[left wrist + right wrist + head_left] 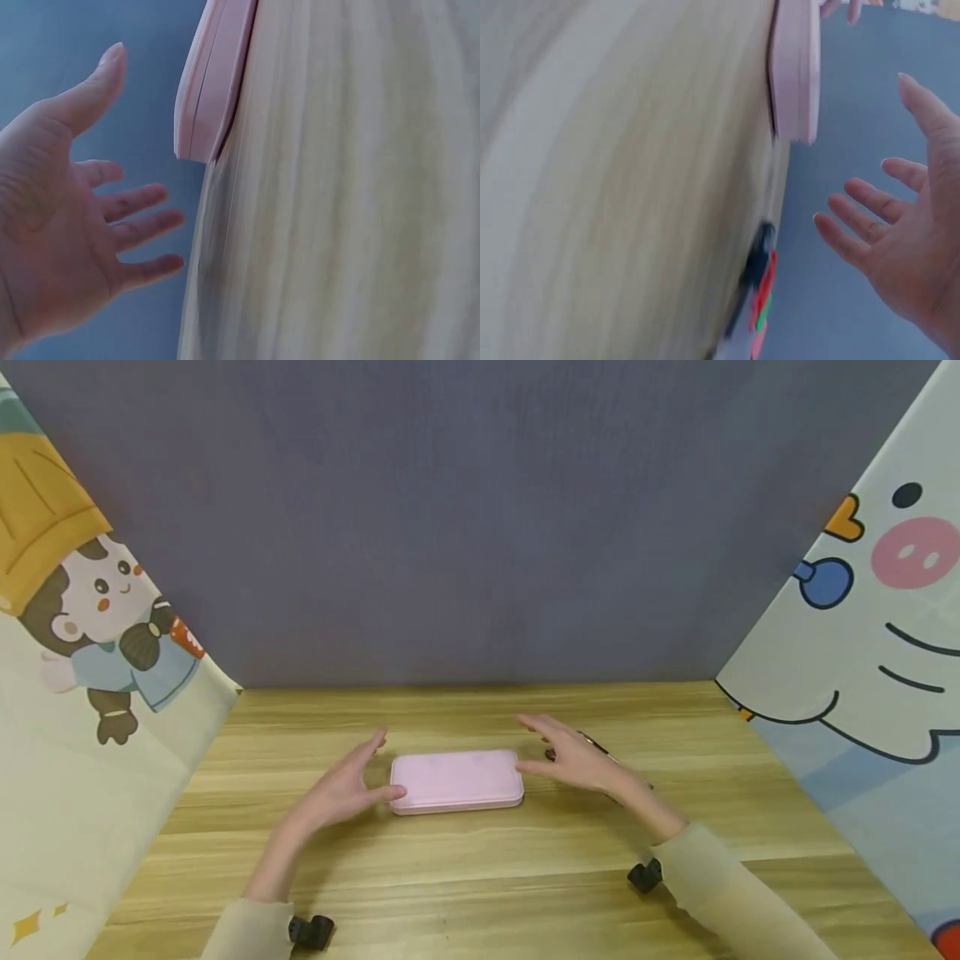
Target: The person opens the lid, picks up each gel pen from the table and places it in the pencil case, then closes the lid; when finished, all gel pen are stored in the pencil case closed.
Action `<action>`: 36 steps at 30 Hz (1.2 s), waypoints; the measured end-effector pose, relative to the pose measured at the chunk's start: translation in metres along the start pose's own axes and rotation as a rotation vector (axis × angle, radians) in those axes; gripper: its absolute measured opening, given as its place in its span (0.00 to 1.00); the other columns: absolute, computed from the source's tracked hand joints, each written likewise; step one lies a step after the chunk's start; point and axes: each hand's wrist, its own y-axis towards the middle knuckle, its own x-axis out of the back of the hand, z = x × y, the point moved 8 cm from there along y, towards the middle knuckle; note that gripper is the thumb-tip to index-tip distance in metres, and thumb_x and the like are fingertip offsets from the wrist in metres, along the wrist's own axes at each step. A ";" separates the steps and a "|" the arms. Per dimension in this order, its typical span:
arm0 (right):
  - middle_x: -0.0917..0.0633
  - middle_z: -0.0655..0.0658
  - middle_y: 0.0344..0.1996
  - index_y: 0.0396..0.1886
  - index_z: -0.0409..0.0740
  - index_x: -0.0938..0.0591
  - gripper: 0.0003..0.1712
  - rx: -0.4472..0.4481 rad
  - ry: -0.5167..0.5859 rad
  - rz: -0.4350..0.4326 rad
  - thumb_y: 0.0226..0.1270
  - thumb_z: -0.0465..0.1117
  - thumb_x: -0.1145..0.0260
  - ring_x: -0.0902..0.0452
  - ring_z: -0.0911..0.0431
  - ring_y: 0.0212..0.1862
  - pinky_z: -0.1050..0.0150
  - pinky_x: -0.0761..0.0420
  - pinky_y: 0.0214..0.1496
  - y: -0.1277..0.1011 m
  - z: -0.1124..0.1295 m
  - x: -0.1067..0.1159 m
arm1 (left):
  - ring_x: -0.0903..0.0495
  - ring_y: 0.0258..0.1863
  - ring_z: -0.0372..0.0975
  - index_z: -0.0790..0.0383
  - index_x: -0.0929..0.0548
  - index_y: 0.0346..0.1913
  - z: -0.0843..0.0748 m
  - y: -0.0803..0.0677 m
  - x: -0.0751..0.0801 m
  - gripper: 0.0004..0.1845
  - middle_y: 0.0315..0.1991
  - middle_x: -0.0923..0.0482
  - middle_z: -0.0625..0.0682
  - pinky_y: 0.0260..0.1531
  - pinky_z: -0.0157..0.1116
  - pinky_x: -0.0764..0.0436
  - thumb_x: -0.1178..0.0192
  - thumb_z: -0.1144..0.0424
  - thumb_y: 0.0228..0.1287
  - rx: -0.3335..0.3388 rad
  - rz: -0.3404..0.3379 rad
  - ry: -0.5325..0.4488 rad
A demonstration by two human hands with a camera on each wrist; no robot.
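1. Table (480,893): we see the wood surface bearing a closed pink case (456,781) at its middle.
2. Case: lid down, unopened as far as we can judge.
3. Hands: our left hand (341,789) and right hand (573,756) flank the case, fingers spread, gripping nothing; the left thumb is at its edge.

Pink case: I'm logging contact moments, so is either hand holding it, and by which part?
Nothing is held. The pink case lies flat on the table. The left hand and right hand flank its short ends, fingers spread; the wrist views show gaps.
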 end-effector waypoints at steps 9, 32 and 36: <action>0.31 0.39 0.77 0.80 0.49 0.36 0.54 0.049 -0.126 0.126 0.61 0.67 0.28 0.36 0.41 0.78 0.39 0.29 0.78 0.015 0.028 -0.036 | 0.47 0.80 0.64 0.61 0.58 0.84 -0.009 0.000 -0.016 0.68 0.82 0.52 0.68 0.79 0.63 0.44 0.24 0.38 0.52 0.017 0.126 0.012; 0.24 0.41 0.71 0.77 0.48 0.30 0.53 0.156 -0.382 0.126 0.57 0.67 0.27 0.27 0.44 0.72 0.44 0.20 0.70 0.022 0.042 -0.063 | 0.49 0.80 0.67 0.71 0.48 0.80 -0.018 0.002 -0.030 0.57 0.78 0.46 0.76 0.80 0.66 0.50 0.25 0.49 0.57 0.021 0.124 0.100; 0.23 0.41 0.69 0.77 0.48 0.29 0.52 0.207 -0.451 0.126 0.57 0.68 0.29 0.23 0.44 0.68 0.47 0.15 0.64 0.022 0.043 -0.064 | 0.47 0.79 0.67 0.73 0.46 0.79 -0.019 0.000 -0.029 0.56 0.77 0.43 0.77 0.79 0.67 0.48 0.25 0.51 0.58 0.009 0.110 0.107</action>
